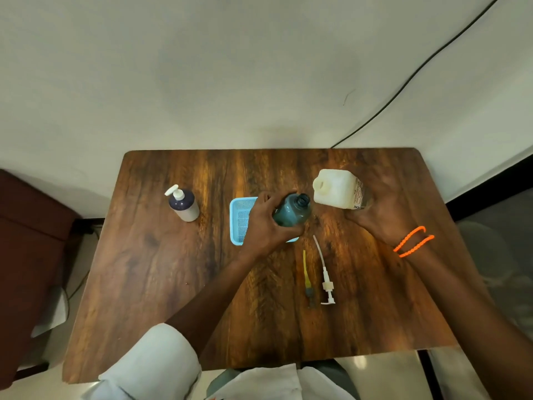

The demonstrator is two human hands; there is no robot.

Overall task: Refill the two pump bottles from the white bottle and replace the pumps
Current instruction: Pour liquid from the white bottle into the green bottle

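My left hand (264,223) grips a dark teal bottle (292,210) with its neck open, held tilted over the table. My right hand (383,206) holds the white bottle (334,189), uncapped, tipped on its side with its mouth toward the teal bottle. The two mouths are close but apart. A second pump bottle (184,206), dark with a white pump on it, stands upright at the left. Two loose pumps lie on the table in front of me: a white pump (327,284) and a yellow-tubed pump (307,280).
A light blue plastic basket (239,217) sits on the wooden table (144,284), partly behind my left hand. A black cable runs along the wall at the back right. A dark red seat stands to the left of the table.
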